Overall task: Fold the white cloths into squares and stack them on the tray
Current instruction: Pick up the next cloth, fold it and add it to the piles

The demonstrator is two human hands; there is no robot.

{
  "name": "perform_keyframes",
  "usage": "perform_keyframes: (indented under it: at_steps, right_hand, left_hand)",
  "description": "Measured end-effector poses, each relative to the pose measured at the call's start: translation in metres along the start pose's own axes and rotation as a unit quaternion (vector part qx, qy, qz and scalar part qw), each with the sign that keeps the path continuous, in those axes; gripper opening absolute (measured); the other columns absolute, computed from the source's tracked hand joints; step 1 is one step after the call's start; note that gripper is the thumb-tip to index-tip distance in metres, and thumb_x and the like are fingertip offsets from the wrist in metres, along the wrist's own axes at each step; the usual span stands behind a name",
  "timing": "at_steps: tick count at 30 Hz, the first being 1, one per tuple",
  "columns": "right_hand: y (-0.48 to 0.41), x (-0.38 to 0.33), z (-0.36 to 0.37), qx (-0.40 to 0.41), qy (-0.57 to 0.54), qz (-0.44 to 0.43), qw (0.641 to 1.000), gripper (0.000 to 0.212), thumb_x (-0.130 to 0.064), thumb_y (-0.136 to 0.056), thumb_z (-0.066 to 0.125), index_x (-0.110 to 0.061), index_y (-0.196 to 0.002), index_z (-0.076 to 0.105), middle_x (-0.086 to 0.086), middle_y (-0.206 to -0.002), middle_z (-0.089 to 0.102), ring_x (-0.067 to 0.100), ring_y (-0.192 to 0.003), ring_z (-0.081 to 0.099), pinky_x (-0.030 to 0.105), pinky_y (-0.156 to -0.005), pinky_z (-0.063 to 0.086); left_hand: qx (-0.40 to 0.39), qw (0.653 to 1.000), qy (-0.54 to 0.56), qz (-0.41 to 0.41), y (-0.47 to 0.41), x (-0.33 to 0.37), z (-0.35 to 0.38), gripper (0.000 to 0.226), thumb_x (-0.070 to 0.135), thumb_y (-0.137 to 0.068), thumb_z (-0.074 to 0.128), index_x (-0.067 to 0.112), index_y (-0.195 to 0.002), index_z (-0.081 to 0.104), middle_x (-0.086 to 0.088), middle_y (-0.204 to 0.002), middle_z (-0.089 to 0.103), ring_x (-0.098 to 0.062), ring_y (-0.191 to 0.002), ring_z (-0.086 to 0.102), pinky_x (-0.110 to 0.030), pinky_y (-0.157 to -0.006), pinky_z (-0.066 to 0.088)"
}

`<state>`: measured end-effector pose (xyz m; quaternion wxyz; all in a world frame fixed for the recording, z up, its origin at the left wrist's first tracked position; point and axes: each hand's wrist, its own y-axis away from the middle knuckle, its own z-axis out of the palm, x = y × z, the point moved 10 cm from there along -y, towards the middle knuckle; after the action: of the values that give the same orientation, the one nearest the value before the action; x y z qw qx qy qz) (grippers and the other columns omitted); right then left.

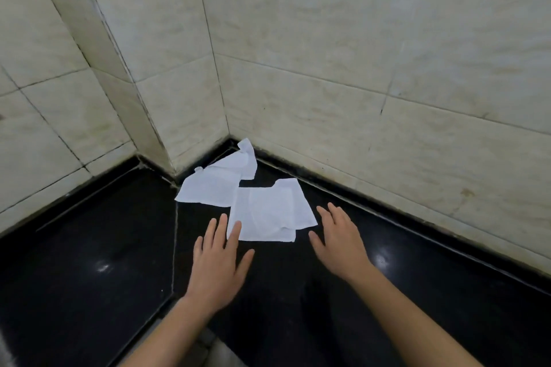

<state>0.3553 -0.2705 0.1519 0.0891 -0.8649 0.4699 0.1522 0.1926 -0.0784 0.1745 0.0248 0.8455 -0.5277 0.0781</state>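
At the counter's (89, 247) back corner, the near cloth (268, 211) lies partly on the far cloth (214, 185). My left hand (219, 259) and right hand (340, 244) are spread, holding nothing. Pulling one could drag both

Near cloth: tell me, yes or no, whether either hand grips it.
No: the left hand and right hand both show straight, spread fingers, neither curled round the near cloth.
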Motion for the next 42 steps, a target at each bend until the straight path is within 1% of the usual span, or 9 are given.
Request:
perform_keyframes:
  at_steps: [4,9,14,19,24,28,32,36,42]
  right_hand:
    - [-0.021,0.010,0.025,-0.034,0.022,0.040,0.998,0.063,-0.044,-0.100,0.045,-0.019,-0.155,0.026,0.009,-0.163,0.022,0.028,-0.151,0.018,0.042,-0.120,0.024]
    - [-0.039,0.020,0.051,-0.050,0.017,0.120,0.991,0.057,-0.039,-0.100,0.045,-0.021,-0.153,0.032,0.008,-0.161,0.028,0.026,-0.149,0.024,0.040,-0.119,0.028]
    - [-0.063,0.024,0.080,-0.068,0.023,0.198,0.978,0.050,-0.031,-0.102,0.043,-0.020,-0.151,0.035,0.005,-0.160,0.029,0.023,-0.147,0.027,0.038,-0.115,0.031]
    - [-0.083,0.017,0.131,-0.123,0.012,0.221,0.967,0.056,-0.014,-0.100,0.040,-0.016,-0.155,0.026,0.004,-0.163,0.022,0.025,-0.147,0.024,0.041,-0.115,0.035]
    - [-0.100,0.017,0.176,-0.197,0.046,0.214,0.956,0.078,0.000,-0.093,0.041,-0.016,-0.159,0.004,0.000,-0.167,-0.004,0.026,-0.153,0.006,0.046,-0.120,0.025]
    - [-0.104,0.022,0.199,-0.179,0.091,0.206,0.958,0.063,-0.003,-0.091,0.049,-0.017,-0.150,0.035,0.005,-0.153,0.038,0.029,-0.139,0.036,0.042,-0.110,0.035]
    - [-0.093,0.010,0.198,-0.101,0.157,0.157,0.970,0.023,-0.009,-0.068,0.079,-0.017,-0.088,0.071,0.003,-0.087,0.068,0.025,-0.083,0.063,0.038,-0.075,0.052]
    - [-0.065,0.009,0.193,-0.086,0.095,0.152,0.980,0.012,-0.022,-0.091,0.058,-0.015,-0.098,0.064,0.003,-0.099,0.062,0.025,-0.093,0.058,0.038,-0.082,0.048]
    - [-0.059,0.006,0.148,-0.033,0.019,0.158,0.987,0.025,-0.008,-0.085,0.057,-0.016,-0.109,0.062,0.002,-0.103,0.061,0.025,-0.096,0.059,0.034,-0.080,0.048]
  left_hand:
    - [-0.053,0.997,0.008,0.050,-0.042,-0.004,0.030,0.075,0.063,-0.092,0.017,0.020,-0.148,0.042,-0.010,-0.159,0.029,-0.031,-0.149,0.022,-0.052,-0.114,0.031]
    - [-0.095,0.984,0.042,0.148,-0.102,-0.005,0.071,0.043,0.040,-0.093,0.060,0.014,-0.128,0.063,-0.008,-0.139,0.058,-0.029,-0.130,0.053,-0.046,-0.095,0.051]
    - [-0.164,0.953,0.108,0.229,-0.155,0.008,0.114,0.038,0.031,-0.102,0.043,0.018,-0.136,0.055,0.004,-0.139,0.056,-0.015,-0.126,0.051,-0.028,-0.101,0.041]
    - [-0.227,0.928,0.078,0.286,-0.173,0.008,0.174,0.046,0.028,-0.104,0.038,0.016,-0.148,0.040,-0.003,-0.155,0.040,-0.018,-0.141,0.037,-0.031,-0.112,0.035]
    - [-0.214,0.926,0.034,0.307,-0.167,-0.013,0.198,0.032,0.032,-0.097,0.051,0.016,-0.124,0.059,-0.001,-0.108,0.067,-0.020,-0.099,0.063,-0.035,-0.079,0.052]
    - [-0.160,0.935,0.023,0.317,-0.159,-0.044,0.210,0.015,0.024,-0.072,0.082,0.018,-0.079,0.070,0.002,-0.074,0.062,-0.019,-0.072,0.062,-0.033,-0.060,0.052]
    - [-0.115,0.945,0.038,0.305,-0.159,-0.061,0.205,0.016,0.017,-0.067,0.086,0.018,-0.066,0.070,0.002,-0.068,0.060,-0.020,-0.070,0.059,-0.034,-0.060,0.051]
    - [-0.110,0.948,0.089,0.285,-0.156,-0.064,0.194,0.011,0.018,-0.071,0.084,0.018,-0.073,0.073,0.004,-0.077,0.062,-0.020,-0.077,0.060,-0.034,-0.065,0.052]
    - [-0.081,0.950,0.191,0.232,-0.159,-0.064,0.149,0.007,0.013,-0.087,0.071,0.016,-0.093,0.069,0.006,-0.093,0.064,-0.017,-0.083,0.058,-0.025,-0.064,0.045]
